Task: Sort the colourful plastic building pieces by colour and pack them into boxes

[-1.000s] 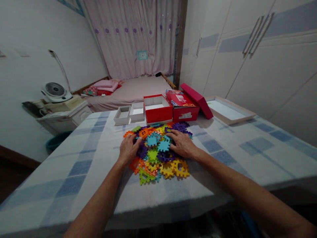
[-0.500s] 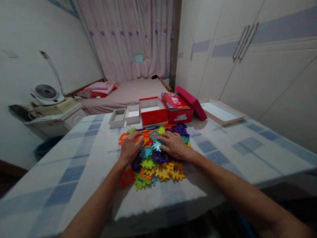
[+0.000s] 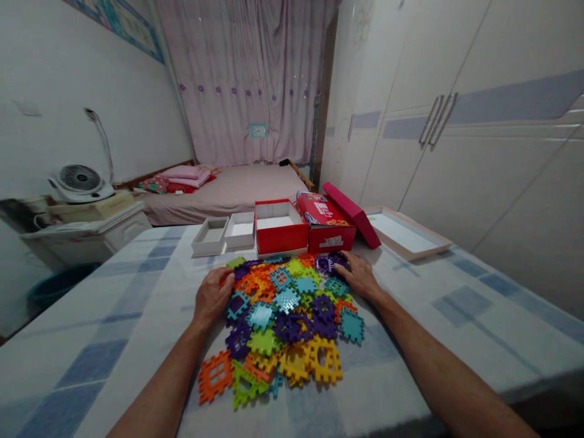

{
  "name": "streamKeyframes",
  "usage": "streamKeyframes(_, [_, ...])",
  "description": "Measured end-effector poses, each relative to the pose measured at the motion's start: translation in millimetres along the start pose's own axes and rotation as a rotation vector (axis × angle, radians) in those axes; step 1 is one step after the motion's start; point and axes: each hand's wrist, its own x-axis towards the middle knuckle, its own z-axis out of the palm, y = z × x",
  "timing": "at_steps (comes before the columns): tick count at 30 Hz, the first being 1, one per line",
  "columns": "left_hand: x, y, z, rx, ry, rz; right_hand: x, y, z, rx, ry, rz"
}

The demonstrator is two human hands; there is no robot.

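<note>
A heap of flat plastic interlocking tiles point(image 3: 287, 328) with notched edges covers the table in front of me, in orange, purple, teal, lime and yellow. My left hand point(image 3: 213, 296) rests cupped at the heap's left edge, its fingers loosely bent against an orange tile. At the far right corner, my right hand point(image 3: 358, 274) has its fingers apart and touches a dark purple tile point(image 3: 325, 264). Neither hand grips a tile firmly. An orange window-shaped tile point(image 3: 215, 377) and a lime tile point(image 3: 247, 385) lie at the near left, and a teal tile point(image 3: 351, 325) at the right.
Behind the heap stand two small white boxes point(image 3: 210, 237), an open red box point(image 3: 281, 237) and a printed red box point(image 3: 331, 239) with a red lid point(image 3: 352, 214) leaning on it. A shallow tray point(image 3: 410, 252) lies right. The checked tablecloth point(image 3: 150, 340) surrounds the tiles.
My hands have moved apart from the middle of the heap to its left edge and far right corner, uncovering the central tiles. The camera view has shifted upward.
</note>
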Motion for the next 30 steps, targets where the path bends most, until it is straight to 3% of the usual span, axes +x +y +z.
streamKeyframes(4, [2.4,0.9,3.8,0.084,-0.058,0.044,-1.9,-4.7,7.2,0.07,-0.028,-0.032])
streamKeyframes(11, [1.8,1.7,0.0,0.058,-0.079,0.025,-13.3,-18.9,4.0,0.412,0.057,-0.139])
streamKeyframes(16, [1.3,6.5,-2.9,0.052,-0.09,-0.005,-21.2,-32.7,2.6,0.442,0.009,-0.212])
streamKeyframes(23, [1.7,5.0,-2.1,0.052,-0.089,0.009,-22.3,-43.8,1.4,0.351,-0.078,-0.117])
streamKeyframes(27, [3.1,2.3,-1.2,0.058,-0.092,0.026,-17.3,-35.0,-0.2,0.383,-0.066,-0.11])
streamKeyframes(30, [3.5,0.8,-0.9,0.07,-0.099,0.025,-13.6,-24.9,2.0,0.461,-0.049,0.004])
